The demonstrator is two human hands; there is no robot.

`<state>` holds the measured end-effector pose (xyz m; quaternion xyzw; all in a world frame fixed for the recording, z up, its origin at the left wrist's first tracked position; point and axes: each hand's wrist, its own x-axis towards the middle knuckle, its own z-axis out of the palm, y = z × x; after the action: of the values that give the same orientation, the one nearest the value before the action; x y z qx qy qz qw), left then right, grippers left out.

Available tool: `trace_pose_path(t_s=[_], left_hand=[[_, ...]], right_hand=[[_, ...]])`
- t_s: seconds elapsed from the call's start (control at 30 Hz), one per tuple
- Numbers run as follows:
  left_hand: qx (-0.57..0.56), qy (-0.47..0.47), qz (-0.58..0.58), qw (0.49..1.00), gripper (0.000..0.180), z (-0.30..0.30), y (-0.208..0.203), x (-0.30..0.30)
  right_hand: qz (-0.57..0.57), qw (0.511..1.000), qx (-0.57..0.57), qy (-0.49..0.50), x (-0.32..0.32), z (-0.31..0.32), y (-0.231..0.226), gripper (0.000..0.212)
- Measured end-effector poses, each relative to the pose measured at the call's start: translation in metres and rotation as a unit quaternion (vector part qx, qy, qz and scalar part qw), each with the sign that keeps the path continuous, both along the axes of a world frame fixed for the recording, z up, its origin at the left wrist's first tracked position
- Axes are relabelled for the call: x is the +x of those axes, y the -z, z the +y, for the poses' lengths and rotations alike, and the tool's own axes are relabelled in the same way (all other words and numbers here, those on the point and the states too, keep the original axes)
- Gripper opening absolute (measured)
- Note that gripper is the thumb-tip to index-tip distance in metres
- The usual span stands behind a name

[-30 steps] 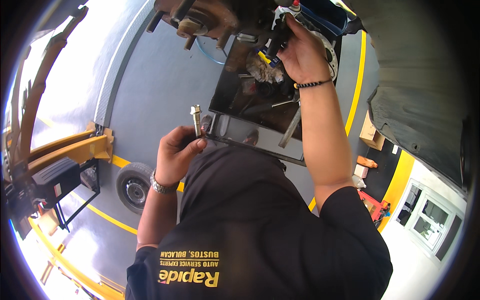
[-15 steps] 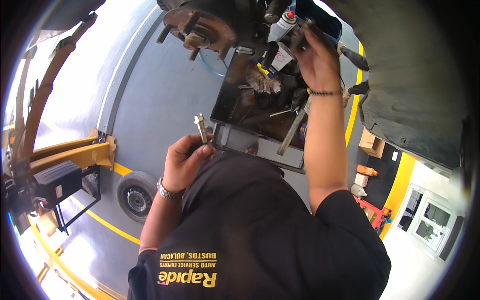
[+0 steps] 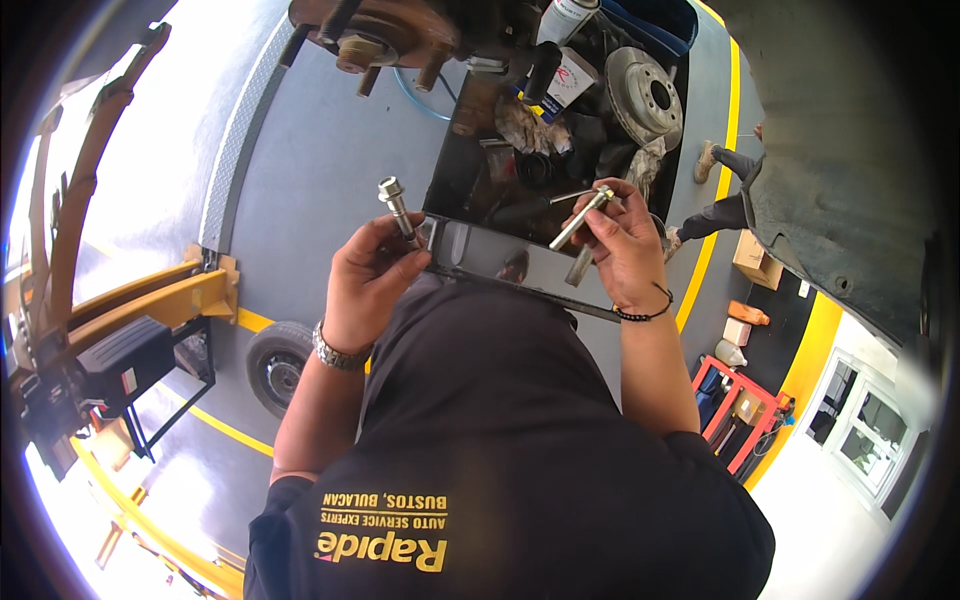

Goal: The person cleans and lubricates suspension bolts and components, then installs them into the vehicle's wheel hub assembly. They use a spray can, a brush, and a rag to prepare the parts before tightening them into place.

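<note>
My left hand (image 3: 372,285) pinches a flanged metal bolt (image 3: 397,208) by its lower end, its head tilted up and left over the grey workshop floor (image 3: 300,170). To the right, my right hand (image 3: 622,250) has its grip closed on a second, slimmer metal pin (image 3: 578,220), held slanting just above the near edge of a dark parts tray (image 3: 470,190). Farther right in that tray, a brake disc (image 3: 645,95) lies among rags and a spray can (image 3: 562,20).

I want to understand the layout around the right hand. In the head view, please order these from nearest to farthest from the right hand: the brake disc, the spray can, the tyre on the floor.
From the right hand:
1. Brake disc, just above it, in the tray.
2. Spray can, higher, at the top edge.
3. Tyre, far left, below the left hand.
</note>
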<state>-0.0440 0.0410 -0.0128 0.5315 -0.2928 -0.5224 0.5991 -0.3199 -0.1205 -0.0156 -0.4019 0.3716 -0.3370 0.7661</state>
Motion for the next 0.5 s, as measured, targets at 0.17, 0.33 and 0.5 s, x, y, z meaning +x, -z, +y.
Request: trace_pose_path(t_s=[0.17, 0.33, 0.5], left_hand=[[0.004, 0.033, -0.015, 0.999, 0.04, -0.004, -0.003, -0.004], [0.013, 0.048, 0.007, 0.999, 0.041, -0.003, -0.005, -0.004], [0.006, 0.072, 0.003, 0.997, 0.041, -0.004, -0.012, -0.003]], right_hand=[[0.023, 0.998, -0.044, -0.023, 0.009, 0.009, -0.001, 0.034], [0.009, 0.998, -0.058, -0.026, 0.011, 0.009, -0.008, 0.034], [0.0, 0.997, -0.071, -0.013, 0.011, 0.015, -0.018, 0.034]])
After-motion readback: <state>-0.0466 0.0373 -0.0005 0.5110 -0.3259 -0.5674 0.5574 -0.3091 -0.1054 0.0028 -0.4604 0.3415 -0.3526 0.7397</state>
